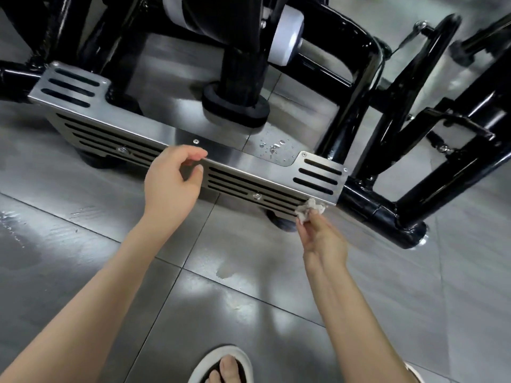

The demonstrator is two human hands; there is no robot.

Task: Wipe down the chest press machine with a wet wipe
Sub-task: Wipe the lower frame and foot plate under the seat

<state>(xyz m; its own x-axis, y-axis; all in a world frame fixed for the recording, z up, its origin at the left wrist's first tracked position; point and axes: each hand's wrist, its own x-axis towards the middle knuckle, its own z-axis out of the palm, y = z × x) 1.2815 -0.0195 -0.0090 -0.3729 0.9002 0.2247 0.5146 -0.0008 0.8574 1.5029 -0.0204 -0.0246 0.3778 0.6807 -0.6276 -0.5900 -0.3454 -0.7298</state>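
Note:
The chest press machine's steel footplate (235, 156) runs across the middle, with black slots on its front face and corners. Black frame tubes (356, 87) rise behind it. My right hand (322, 236) pinches a crumpled white wet wipe (309, 210) against the lower right end of the plate's slotted front face. My left hand (172, 181) hangs at the plate's front edge near its middle, fingers loosely curled and holding nothing. Water droplets (273, 147) sit on the plate's top to the right.
Grey floor tiles (193, 286) with wet patches spread below the plate. My sandalled foot (224, 366) stands at the bottom edge. More black bars and a bracket (456, 125) crowd the right side. A grey roller (287, 34) sits above the plate.

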